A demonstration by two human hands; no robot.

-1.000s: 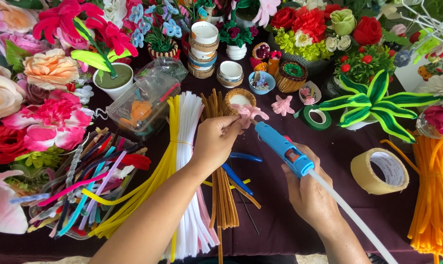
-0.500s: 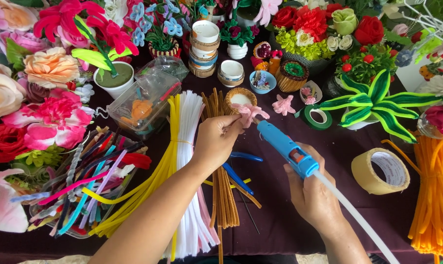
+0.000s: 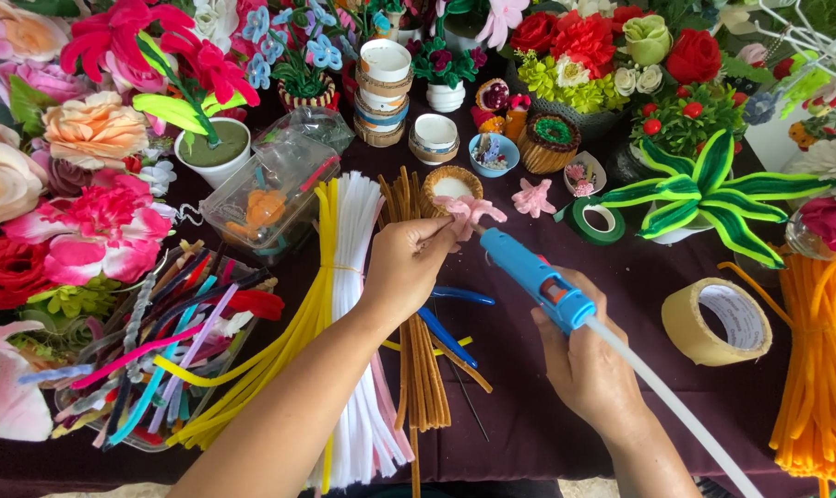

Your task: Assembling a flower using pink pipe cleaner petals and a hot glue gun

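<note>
1. The left hand [image 3: 409, 267] pinches a small pink pipe-cleaner flower [image 3: 469, 213] between thumb and fingertips, holding it just above the dark table [image 3: 529, 406].
2. The right hand [image 3: 589, 369] is closed around the grip of a blue glue gun [image 3: 533, 277], with a white glue stick [image 3: 676, 415] trailing out of its back. The nozzle tip sits right at the flower's underside.
3. Judging by this, the petals are already shaped and the gluing is in hand; no stem or base is attached to the flower as far as can be seen. A second pink flower [image 3: 533, 197] lies finished-looking on the table nearby.
4. Just behind the held flower stands a small woven-rimmed cup [image 3: 450, 184] with a pale filling.
5. Farther back, a stack of small pots [image 3: 382, 92], a white cup [image 3: 435, 136] and a blue bowl [image 3: 492, 153] holding small bits that cannot be made out.
6. To the left, a clear plastic box [image 3: 270, 198] holds something orange, and a clear tub [image 3: 150, 350] is crammed with mixed-colour pipe cleaners.
7. A white pot [image 3: 213, 152] has a green filling with a red flower rising from it.
8. Bundles of yellow, white and brown stems [image 3: 363, 304] lie loose under the left forearm.
</note>
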